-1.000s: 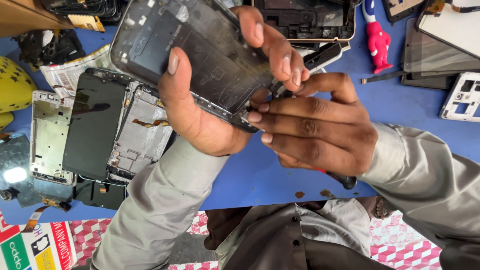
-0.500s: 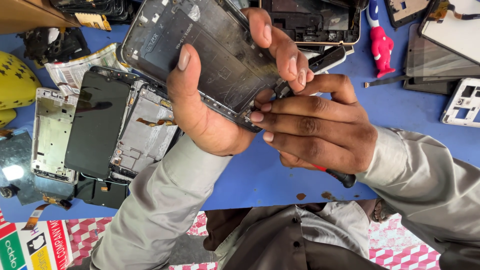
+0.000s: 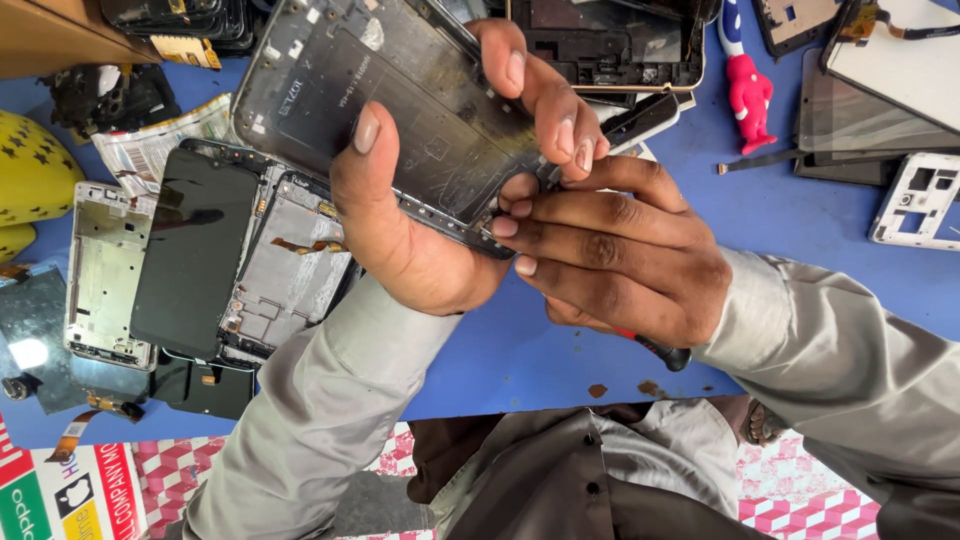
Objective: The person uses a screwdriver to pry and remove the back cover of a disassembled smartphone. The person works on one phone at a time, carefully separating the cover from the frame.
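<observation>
**Bare hands steady a stripped phone frame above a crowded repair bench**

A person's left hand (image 3: 430, 215) grips a dark, gutted phone frame (image 3: 390, 100) and holds it tilted above a blue work surface (image 3: 800, 200), thumb pressed flat on the inner face and fingers curled over the far edge, a hold that appears meant to keep the lower rim turned toward the other hand. The right hand (image 3: 620, 260) is closed around a tool with a red-and-black handle (image 3: 655, 348), whose butt shows below the palm; its tip is hidden behind the fingers, so where it meets the frame cannot be made out. The right fingertips bunch tightly at the frame's bottom edge, touching it just beside the base of the left thumb, probably to brace fine work at that corner.

On the surface to the left lie other opened handsets (one with a black screen (image 3: 195, 250) resting over a bare chassis (image 3: 290, 270)), a pale metal midframe (image 3: 105, 275) and loose flex cables. Farther back sit another emptied phone shell (image 3: 610, 45), a small red figure (image 3: 750, 100), a white plastic frame (image 3: 915, 200) and a yellow object (image 3: 30, 175) at the left border. Grey sleeves cover both forearms
</observation>
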